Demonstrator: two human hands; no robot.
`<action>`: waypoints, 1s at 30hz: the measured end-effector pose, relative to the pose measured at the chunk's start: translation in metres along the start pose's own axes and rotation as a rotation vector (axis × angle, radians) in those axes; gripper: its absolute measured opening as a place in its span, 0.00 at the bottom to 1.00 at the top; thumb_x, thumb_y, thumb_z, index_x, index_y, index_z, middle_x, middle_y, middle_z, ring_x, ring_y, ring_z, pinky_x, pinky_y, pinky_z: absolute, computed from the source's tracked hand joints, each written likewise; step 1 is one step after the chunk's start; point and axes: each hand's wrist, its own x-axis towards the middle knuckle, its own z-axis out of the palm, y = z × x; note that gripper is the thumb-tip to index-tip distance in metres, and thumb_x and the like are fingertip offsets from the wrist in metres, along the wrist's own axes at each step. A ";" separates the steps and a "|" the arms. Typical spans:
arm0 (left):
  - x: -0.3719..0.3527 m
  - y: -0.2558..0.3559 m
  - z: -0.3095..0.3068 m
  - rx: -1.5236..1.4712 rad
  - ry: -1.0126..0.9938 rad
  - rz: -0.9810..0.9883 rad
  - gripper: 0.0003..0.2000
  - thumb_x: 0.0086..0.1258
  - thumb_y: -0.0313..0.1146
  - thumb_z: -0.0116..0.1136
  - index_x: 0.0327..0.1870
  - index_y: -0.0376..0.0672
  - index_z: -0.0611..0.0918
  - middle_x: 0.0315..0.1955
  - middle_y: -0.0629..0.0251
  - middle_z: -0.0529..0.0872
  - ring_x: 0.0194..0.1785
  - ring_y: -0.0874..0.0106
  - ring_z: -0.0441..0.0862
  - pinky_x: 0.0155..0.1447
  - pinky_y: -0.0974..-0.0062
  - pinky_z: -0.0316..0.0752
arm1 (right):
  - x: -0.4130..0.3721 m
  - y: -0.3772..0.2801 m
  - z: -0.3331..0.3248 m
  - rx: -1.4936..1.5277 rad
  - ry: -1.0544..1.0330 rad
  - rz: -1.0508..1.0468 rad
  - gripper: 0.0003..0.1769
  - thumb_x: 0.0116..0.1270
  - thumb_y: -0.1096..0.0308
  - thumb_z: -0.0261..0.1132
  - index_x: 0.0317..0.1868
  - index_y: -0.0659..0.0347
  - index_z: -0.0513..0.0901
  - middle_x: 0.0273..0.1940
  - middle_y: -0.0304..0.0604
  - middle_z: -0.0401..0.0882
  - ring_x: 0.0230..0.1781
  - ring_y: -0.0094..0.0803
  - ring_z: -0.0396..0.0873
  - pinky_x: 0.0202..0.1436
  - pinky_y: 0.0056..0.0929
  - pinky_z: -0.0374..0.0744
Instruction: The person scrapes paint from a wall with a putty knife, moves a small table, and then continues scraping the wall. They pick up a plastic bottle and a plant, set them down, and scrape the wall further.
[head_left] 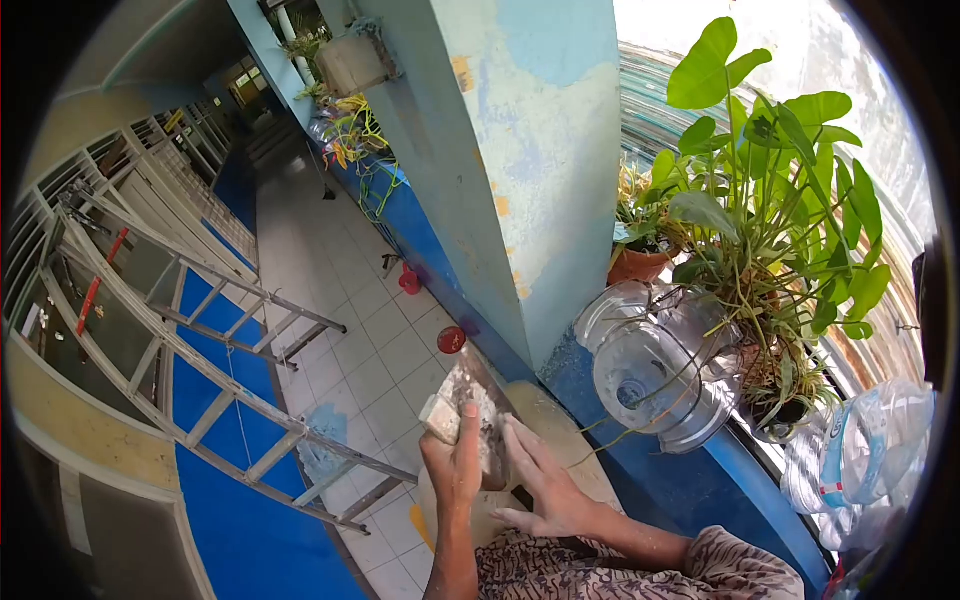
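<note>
Honestly, the off-white rectangular block (440,414) looks light but maybe crumbly, so I'd grip its broad sides. The left hand (460,465) has it clamped with a white-smeared grey metal plate (492,440); the dusty right hand (553,497) is open beside the plate.

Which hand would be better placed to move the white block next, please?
Probably the left hand: it grips the white block, while the right hand, fingers extended, is across the metal plate from it.
</note>
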 end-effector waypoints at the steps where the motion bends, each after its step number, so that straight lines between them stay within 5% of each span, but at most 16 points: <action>1: -0.003 0.009 0.006 0.055 -0.042 0.036 0.18 0.83 0.41 0.61 0.50 0.29 0.85 0.40 0.65 0.89 0.43 0.76 0.82 0.48 0.74 0.77 | 0.014 -0.003 0.005 -0.034 0.029 -0.064 0.56 0.65 0.64 0.74 0.83 0.74 0.49 0.81 0.72 0.50 0.83 0.67 0.52 0.84 0.51 0.58; 3: -0.003 0.023 0.017 0.146 -0.121 0.176 0.18 0.84 0.41 0.59 0.52 0.30 0.85 0.42 0.63 0.90 0.45 0.76 0.83 0.49 0.73 0.78 | 0.032 -0.002 0.016 -0.063 0.070 -0.134 0.58 0.65 0.64 0.74 0.83 0.78 0.45 0.82 0.76 0.45 0.84 0.70 0.47 0.85 0.53 0.55; 5: 0.002 0.035 0.027 0.174 -0.226 0.211 0.21 0.84 0.44 0.59 0.50 0.28 0.85 0.38 0.59 0.90 0.43 0.72 0.85 0.48 0.68 0.79 | 0.045 0.011 0.027 -0.148 0.405 -0.216 0.58 0.67 0.62 0.73 0.82 0.80 0.44 0.81 0.79 0.45 0.84 0.73 0.46 0.85 0.57 0.52; 7: 0.008 0.044 0.037 0.196 -0.263 0.227 0.23 0.83 0.46 0.60 0.50 0.27 0.85 0.36 0.53 0.91 0.41 0.67 0.88 0.47 0.66 0.80 | 0.058 0.020 0.026 -0.146 0.487 -0.153 0.57 0.69 0.61 0.71 0.83 0.79 0.43 0.81 0.78 0.45 0.84 0.73 0.46 0.86 0.57 0.51; 9: 0.019 0.052 0.042 0.641 -0.438 0.310 0.21 0.83 0.47 0.58 0.47 0.31 0.84 0.35 0.44 0.89 0.40 0.47 0.89 0.46 0.58 0.81 | 0.075 0.024 0.018 -0.102 0.597 -0.088 0.52 0.75 0.60 0.66 0.83 0.79 0.43 0.83 0.74 0.44 0.85 0.70 0.45 0.86 0.56 0.50; 12: 0.030 0.089 0.055 0.780 -0.423 0.385 0.22 0.81 0.50 0.59 0.49 0.33 0.83 0.36 0.42 0.88 0.42 0.40 0.86 0.46 0.55 0.80 | 0.102 0.010 0.004 0.128 0.656 -0.067 0.50 0.78 0.60 0.64 0.83 0.78 0.43 0.83 0.72 0.44 0.86 0.67 0.45 0.86 0.54 0.50; 13: 0.037 0.088 0.057 0.769 -0.394 0.474 0.25 0.78 0.51 0.62 0.55 0.33 0.82 0.37 0.44 0.87 0.42 0.44 0.87 0.47 0.55 0.80 | 0.112 0.006 0.006 0.593 0.659 0.001 0.51 0.76 0.59 0.65 0.84 0.77 0.43 0.84 0.71 0.44 0.86 0.64 0.46 0.87 0.52 0.50; 16: 0.047 0.095 0.056 0.616 -0.397 0.610 0.28 0.77 0.52 0.64 0.60 0.32 0.81 0.39 0.43 0.87 0.43 0.46 0.86 0.49 0.56 0.80 | 0.139 0.004 0.005 0.643 0.751 -0.033 0.50 0.75 0.63 0.64 0.84 0.76 0.43 0.84 0.71 0.44 0.86 0.64 0.47 0.87 0.51 0.50; 17: 0.055 0.084 0.049 0.591 -0.389 0.661 0.30 0.78 0.54 0.62 0.63 0.31 0.81 0.38 0.47 0.86 0.43 0.55 0.86 0.50 0.60 0.79 | 0.148 0.007 -0.001 0.314 0.850 -0.132 0.49 0.73 0.66 0.61 0.84 0.76 0.44 0.84 0.71 0.44 0.86 0.64 0.47 0.87 0.51 0.49; 18: 0.059 0.076 0.041 0.606 -0.400 0.666 0.30 0.78 0.54 0.62 0.63 0.31 0.81 0.38 0.47 0.86 0.43 0.55 0.86 0.50 0.60 0.79 | 0.150 0.005 -0.002 0.328 0.863 -0.129 0.49 0.73 0.66 0.61 0.84 0.76 0.44 0.84 0.71 0.44 0.86 0.64 0.47 0.87 0.51 0.49; 20: 0.063 0.061 0.025 0.498 -0.496 0.371 0.31 0.80 0.56 0.59 0.62 0.30 0.81 0.38 0.53 0.86 0.44 0.65 0.83 0.50 0.66 0.78 | 0.155 -0.002 -0.005 0.346 0.899 -0.120 0.47 0.73 0.65 0.57 0.85 0.76 0.44 0.84 0.72 0.45 0.86 0.64 0.47 0.87 0.52 0.50; 21: 0.062 0.054 0.025 0.352 -0.482 0.350 0.31 0.82 0.57 0.57 0.60 0.28 0.82 0.38 0.58 0.85 0.45 0.71 0.80 0.50 0.70 0.76 | 0.156 -0.004 -0.003 0.339 0.917 -0.110 0.47 0.75 0.62 0.55 0.85 0.76 0.43 0.84 0.72 0.45 0.86 0.65 0.47 0.87 0.53 0.50; 28: 0.061 0.072 0.051 0.420 -0.367 0.372 0.26 0.81 0.50 0.60 0.58 0.30 0.84 0.40 0.57 0.87 0.46 0.70 0.82 0.50 0.71 0.77 | 0.155 -0.007 -0.006 0.446 0.889 -0.026 0.44 0.80 0.59 0.52 0.85 0.76 0.44 0.83 0.72 0.46 0.86 0.64 0.48 0.86 0.53 0.51; 30: 0.066 0.087 0.055 0.544 -0.441 0.312 0.25 0.82 0.48 0.59 0.58 0.28 0.85 0.50 0.58 0.89 0.53 0.72 0.82 0.60 0.73 0.76 | 0.155 -0.006 -0.006 0.425 0.904 -0.018 0.42 0.82 0.58 0.50 0.84 0.76 0.45 0.83 0.72 0.48 0.85 0.64 0.51 0.86 0.53 0.53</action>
